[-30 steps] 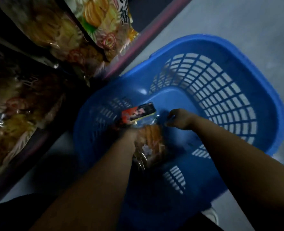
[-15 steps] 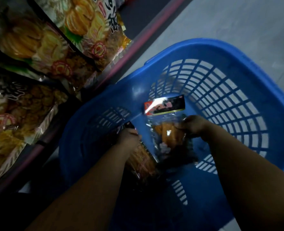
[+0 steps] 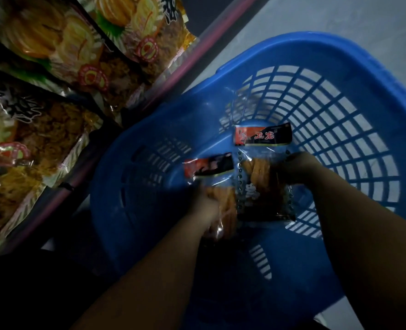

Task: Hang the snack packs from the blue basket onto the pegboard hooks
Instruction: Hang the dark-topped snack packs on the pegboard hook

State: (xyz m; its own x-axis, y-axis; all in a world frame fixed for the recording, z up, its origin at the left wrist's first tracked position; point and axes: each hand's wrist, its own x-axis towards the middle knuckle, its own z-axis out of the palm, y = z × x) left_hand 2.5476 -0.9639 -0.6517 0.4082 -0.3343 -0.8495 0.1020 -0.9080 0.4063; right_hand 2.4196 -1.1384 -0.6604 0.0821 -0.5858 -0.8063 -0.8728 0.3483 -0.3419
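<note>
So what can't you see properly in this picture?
- Pegboard hooks: outside the head view, none visible.
- Left hand fingers: blurred, hidden behind its snack pack.
- Right hand fingertips: hidden behind the other pack.
- Basket bottom: dark, partly covered by arms.

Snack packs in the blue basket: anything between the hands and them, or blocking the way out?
Nothing between: the left hand already grips one snack pack and the right hand grips the other pack. The blue basket is open above them. The pegboard hooks are out of view, so that path can't be judged.
</note>
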